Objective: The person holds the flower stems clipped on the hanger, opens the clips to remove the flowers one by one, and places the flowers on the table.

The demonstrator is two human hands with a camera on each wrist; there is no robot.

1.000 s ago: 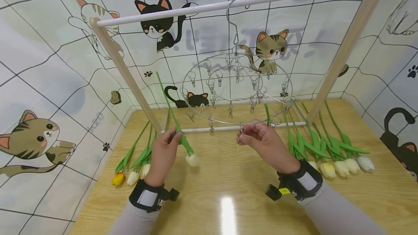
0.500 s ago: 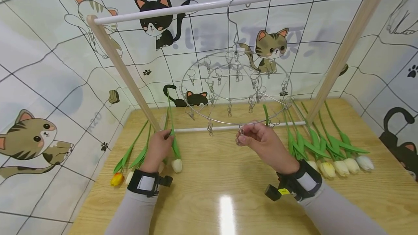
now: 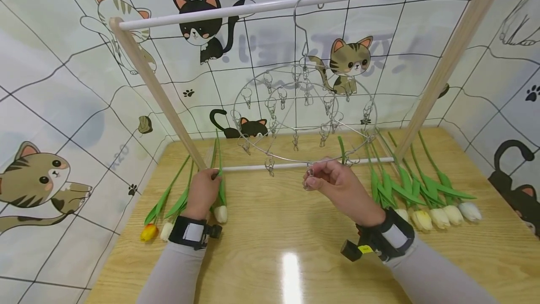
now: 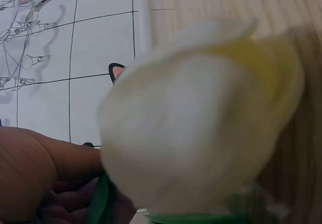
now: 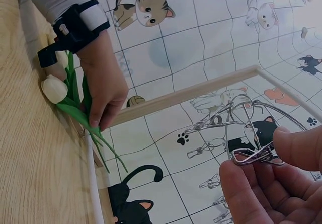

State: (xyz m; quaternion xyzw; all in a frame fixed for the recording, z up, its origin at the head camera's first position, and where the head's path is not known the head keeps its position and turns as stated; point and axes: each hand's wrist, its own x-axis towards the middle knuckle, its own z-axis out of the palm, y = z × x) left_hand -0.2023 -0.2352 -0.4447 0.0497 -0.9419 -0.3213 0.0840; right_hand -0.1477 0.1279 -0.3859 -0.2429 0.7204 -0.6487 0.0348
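At the left of the head view my left hand (image 3: pixel 202 195) pinches the green stem of a white tulip (image 3: pixel 221 214), low over the table. The left wrist view shows this blossom (image 4: pixel 186 123) large, hiding part of the hand. My right hand (image 3: pixel 343 189) pinches a small wire clip (image 5: pixel 254 156) between thumb and fingers, at the front rim of a round metal clip hanger (image 3: pixel 305 43). Nothing is seen between the clip's jaws. Other clips (image 3: pixel 324 136) dangle from the hanger's two rings. A green stem tip (image 3: pixel 341 148) shows just above the right hand.
The hanger hooks over the white rod (image 3: pixel 253 7) of a wooden-legged rack (image 3: pixel 153 88). Left on the table (image 3: pixel 261 247) lie an orange tulip (image 3: pixel 149 232) and white ones (image 3: pixel 166 231). Several pale tulips (image 3: pixel 422 220) lie on the right. A cat-print cloth stands behind.
My left hand has carried the white tulip left and down to beside the other tulips at the left leg, its stem swinging more upright. The right hand stays at its clip.
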